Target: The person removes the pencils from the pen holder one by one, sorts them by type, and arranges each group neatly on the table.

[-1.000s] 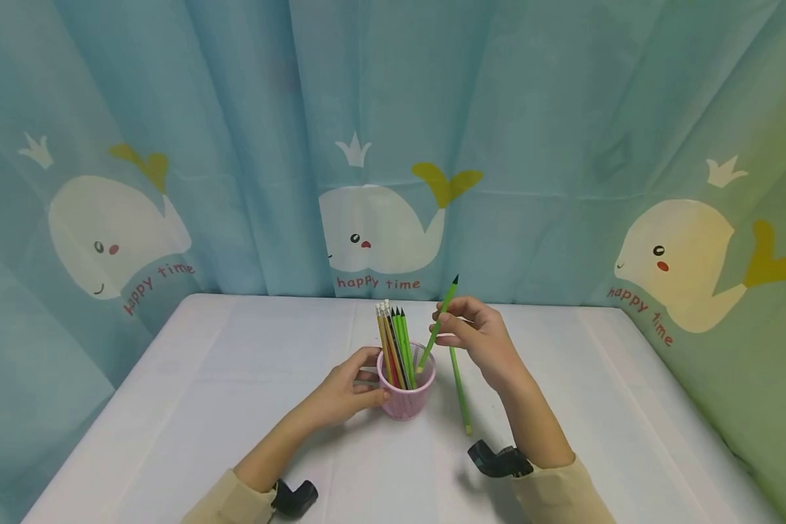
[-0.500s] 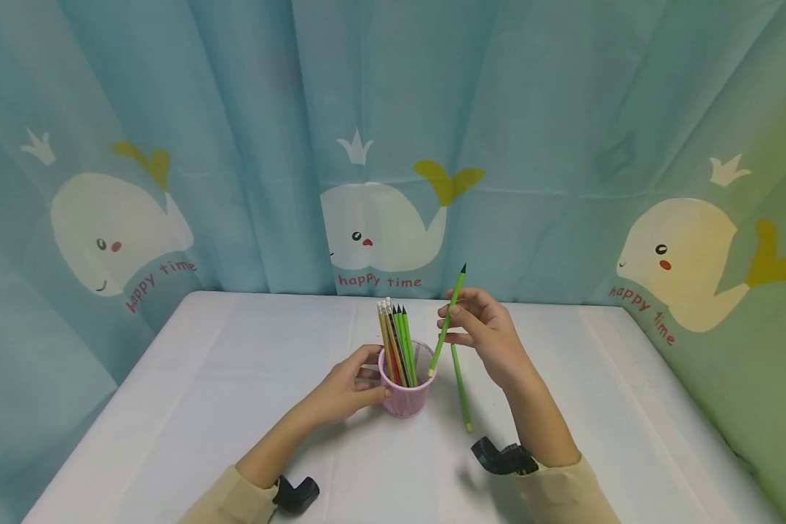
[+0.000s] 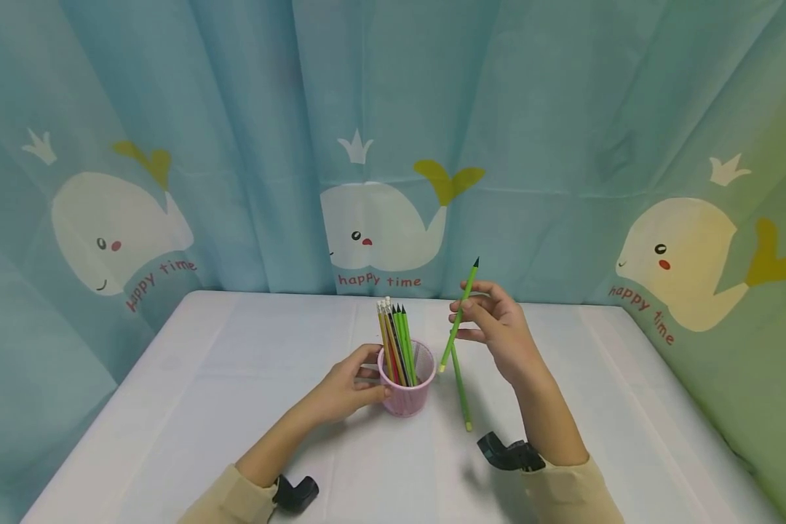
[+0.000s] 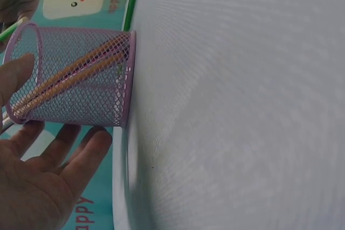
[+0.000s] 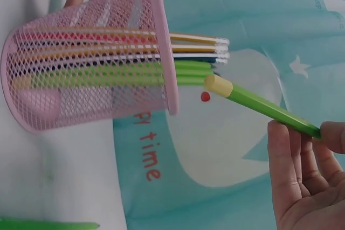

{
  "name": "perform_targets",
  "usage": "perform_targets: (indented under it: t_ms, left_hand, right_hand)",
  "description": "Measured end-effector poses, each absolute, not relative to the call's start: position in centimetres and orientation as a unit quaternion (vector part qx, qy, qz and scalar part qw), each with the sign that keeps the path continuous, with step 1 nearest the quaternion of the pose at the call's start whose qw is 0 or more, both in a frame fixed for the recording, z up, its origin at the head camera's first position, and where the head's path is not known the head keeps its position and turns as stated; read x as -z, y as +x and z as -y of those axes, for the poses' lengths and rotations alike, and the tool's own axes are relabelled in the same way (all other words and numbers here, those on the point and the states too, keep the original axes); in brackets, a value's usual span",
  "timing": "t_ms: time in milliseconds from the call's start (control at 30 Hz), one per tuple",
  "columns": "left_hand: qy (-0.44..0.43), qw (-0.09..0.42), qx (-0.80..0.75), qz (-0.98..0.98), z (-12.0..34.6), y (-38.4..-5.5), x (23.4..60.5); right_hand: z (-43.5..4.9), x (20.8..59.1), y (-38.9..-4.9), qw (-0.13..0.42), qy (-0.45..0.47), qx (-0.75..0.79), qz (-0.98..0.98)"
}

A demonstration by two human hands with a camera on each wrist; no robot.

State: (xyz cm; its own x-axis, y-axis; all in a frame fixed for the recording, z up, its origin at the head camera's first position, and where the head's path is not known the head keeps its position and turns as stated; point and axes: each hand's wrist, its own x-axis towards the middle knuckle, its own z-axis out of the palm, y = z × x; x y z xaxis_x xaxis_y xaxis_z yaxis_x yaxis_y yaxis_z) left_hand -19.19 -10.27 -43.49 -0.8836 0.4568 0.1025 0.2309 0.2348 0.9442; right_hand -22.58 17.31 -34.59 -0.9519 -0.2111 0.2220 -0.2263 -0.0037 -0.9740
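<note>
A pink mesh pencil cup (image 3: 406, 402) stands upright on the table. My left hand (image 3: 343, 391) holds it from the left, thumb and fingers around its side near the rim. Several pencils (image 5: 197, 52) lean inside it, some with white erasers up, the green ones with dark points up. Right of the cup, my right hand (image 3: 498, 331) pinches a green pencil (image 5: 269, 110) between thumb and fingers, dark tip up. Its pale yellow end hangs just outside the cup's rim in the head view. Beneath, another green pencil (image 3: 461, 389) lies on the table.
A white cloth covers the table (image 3: 249, 364). Behind and along the sides hangs a blue-green curtain (image 3: 537, 145) with whale prints. Black wrist mounts (image 3: 511, 453) sit at both sleeve cuffs.
My right hand has moved right and slightly up with the green pencil, whose lower end has come out from over the cup's opening. My left hand stays on the cup.
</note>
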Motion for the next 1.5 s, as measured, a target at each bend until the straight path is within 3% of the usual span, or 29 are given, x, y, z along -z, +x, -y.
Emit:
perform_targets:
  t_ms: [633, 1500]
  left_hand:
    - [0.216, 0.101, -0.577, -0.781, 10.4, -19.0, 43.4]
    - [0.219, 0.098, -0.575, -0.782, 10.4, -19.1, 43.2]
  right_hand:
    - [-19.2, 35.3, -23.6, 0.001, 0.124, -0.654, 0.747]
    - [-21.3, 37.6, -25.4, -0.076, 0.067, -0.562, 0.821]
